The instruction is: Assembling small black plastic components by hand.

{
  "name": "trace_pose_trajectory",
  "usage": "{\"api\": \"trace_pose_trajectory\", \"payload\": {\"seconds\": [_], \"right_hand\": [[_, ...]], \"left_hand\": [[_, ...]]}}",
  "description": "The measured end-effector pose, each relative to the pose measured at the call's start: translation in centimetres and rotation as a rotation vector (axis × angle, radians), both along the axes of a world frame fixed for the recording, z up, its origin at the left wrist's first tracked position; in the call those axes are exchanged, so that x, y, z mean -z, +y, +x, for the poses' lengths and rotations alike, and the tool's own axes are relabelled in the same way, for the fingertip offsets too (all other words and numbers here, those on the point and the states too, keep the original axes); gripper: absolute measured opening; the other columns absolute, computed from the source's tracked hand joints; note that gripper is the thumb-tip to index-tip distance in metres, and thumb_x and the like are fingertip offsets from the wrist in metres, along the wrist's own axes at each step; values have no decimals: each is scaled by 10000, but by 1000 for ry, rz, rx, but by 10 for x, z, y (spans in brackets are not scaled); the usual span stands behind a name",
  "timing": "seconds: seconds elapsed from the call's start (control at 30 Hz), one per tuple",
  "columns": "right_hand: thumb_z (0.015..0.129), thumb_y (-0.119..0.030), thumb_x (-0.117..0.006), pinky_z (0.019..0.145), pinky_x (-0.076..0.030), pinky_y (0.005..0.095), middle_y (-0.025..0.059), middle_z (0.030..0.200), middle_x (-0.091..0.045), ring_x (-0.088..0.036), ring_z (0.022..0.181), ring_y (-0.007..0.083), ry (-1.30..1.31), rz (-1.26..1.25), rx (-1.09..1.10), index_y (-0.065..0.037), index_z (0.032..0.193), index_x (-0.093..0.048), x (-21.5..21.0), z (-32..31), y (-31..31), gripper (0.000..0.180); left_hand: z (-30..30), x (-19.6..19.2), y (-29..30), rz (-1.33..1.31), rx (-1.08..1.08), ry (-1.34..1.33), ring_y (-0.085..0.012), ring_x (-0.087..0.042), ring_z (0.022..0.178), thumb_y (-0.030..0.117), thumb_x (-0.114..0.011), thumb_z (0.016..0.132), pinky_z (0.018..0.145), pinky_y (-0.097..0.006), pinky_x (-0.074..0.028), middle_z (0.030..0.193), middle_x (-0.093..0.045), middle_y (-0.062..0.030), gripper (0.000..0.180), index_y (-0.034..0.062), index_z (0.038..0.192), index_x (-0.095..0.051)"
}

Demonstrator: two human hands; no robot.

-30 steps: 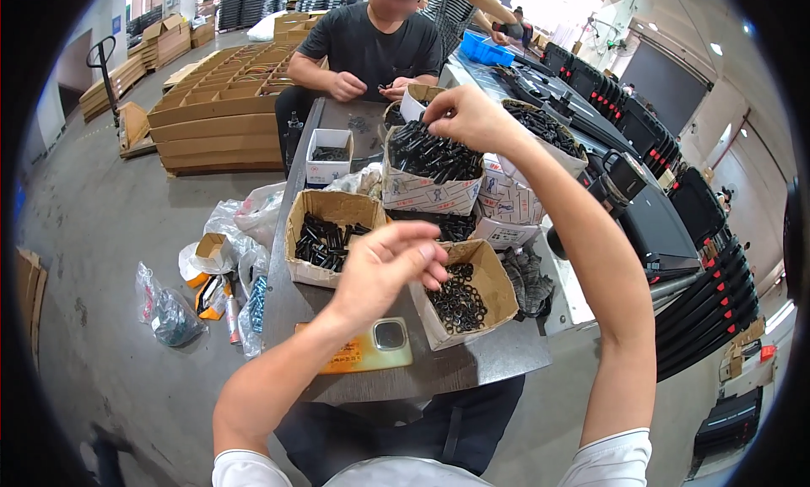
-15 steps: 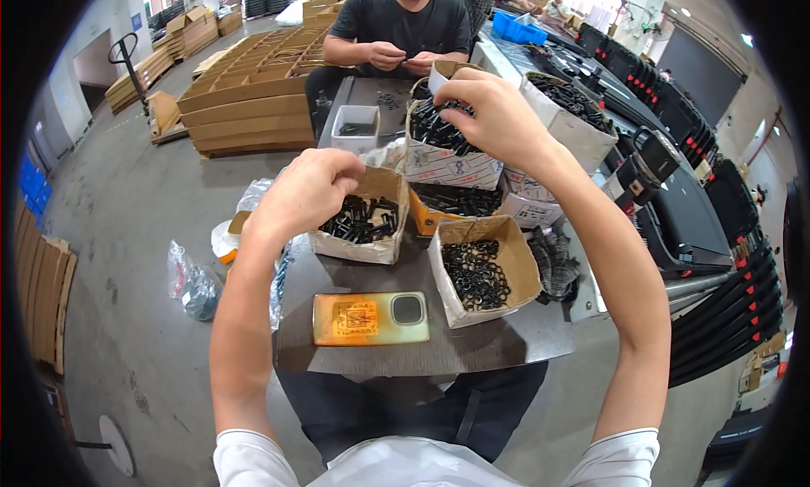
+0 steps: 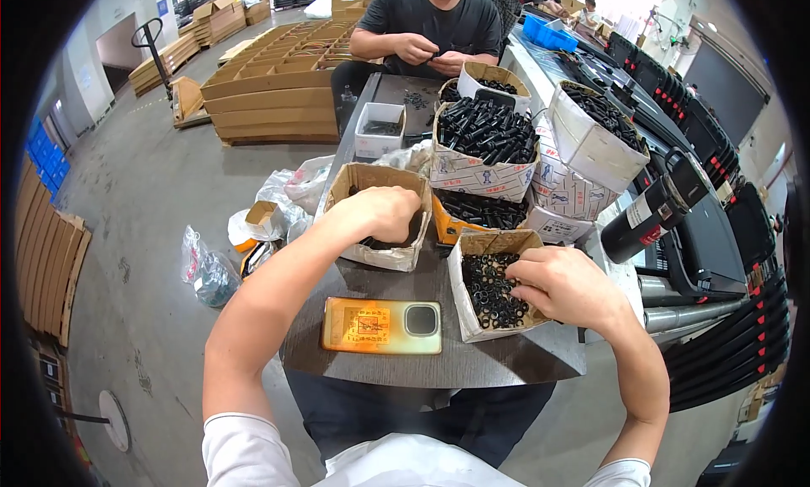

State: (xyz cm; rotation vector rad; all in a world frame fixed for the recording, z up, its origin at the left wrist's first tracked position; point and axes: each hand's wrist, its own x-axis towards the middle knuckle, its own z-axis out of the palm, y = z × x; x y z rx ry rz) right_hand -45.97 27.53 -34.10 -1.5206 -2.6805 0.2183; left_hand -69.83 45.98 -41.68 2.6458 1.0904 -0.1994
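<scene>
My left hand (image 3: pixel 386 213) reaches down into a cardboard box (image 3: pixel 341 186) of black bolts on the left. Its fingers curl below the back of the hand, so their tips and anything in them are hidden. Over the box of small black rings (image 3: pixel 491 294) at the near right, my right hand (image 3: pixel 561 286) dips its fingertips among the rings. Its thumb and forefinger are apart, with nothing visible between them. Behind it, a white printed box heaped with black bolts (image 3: pixel 487 131) rests above an orange-sided box of black bolts (image 3: pixel 477 207).
A phone in an orange case (image 3: pixel 381 326) lies near the table's front edge. A small white box (image 3: pixel 379 131) stands farther back. Across the table a person (image 3: pixel 430 31) handles a small part. A black tumbler (image 3: pixel 645 219) stands right; plastic bags (image 3: pixel 207 272) lie left.
My right hand has come down from the heaped bolt box to the ring box. My left hand has moved from the bolt box's rim down into it. The whole view has shifted slightly.
</scene>
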Motion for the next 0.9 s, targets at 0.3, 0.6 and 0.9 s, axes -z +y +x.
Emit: {"api": "trace_pose_trajectory", "payload": {"seconds": [0.3,0.6,0.9], "right_hand": [[835,-154,-669,720,-518,442,136,821,-632,-644,827,343,86,9,-35,-35,902,-644,4,-1,3,138],[843,-145,-663,726,-520,440,138,825,-649,-652,817,343,151,31,-71,-29,912,-663,10,-10,9,135],[891,-164,-672,668,-518,351,118,836,-672,-662,731,229,660,72,114,0,1080,-610,12,-43,28,258]], "left_hand": [[-15,3,16,-179,-102,-181,-254,-676,831,221,-798,688,740,-349,-531,888,-703,-150,397,-27,979,-693],[-38,9,22,-289,-93,-488,-148,-628,693,125,-770,739,632,-292,-516,750,-654,-65,262,-14,936,-669],[-35,-45,-32,-576,-160,-1106,-49,-582,661,42,-704,856,599,-205,-496,811,-660,-12,194,-11,1039,-664]]}}
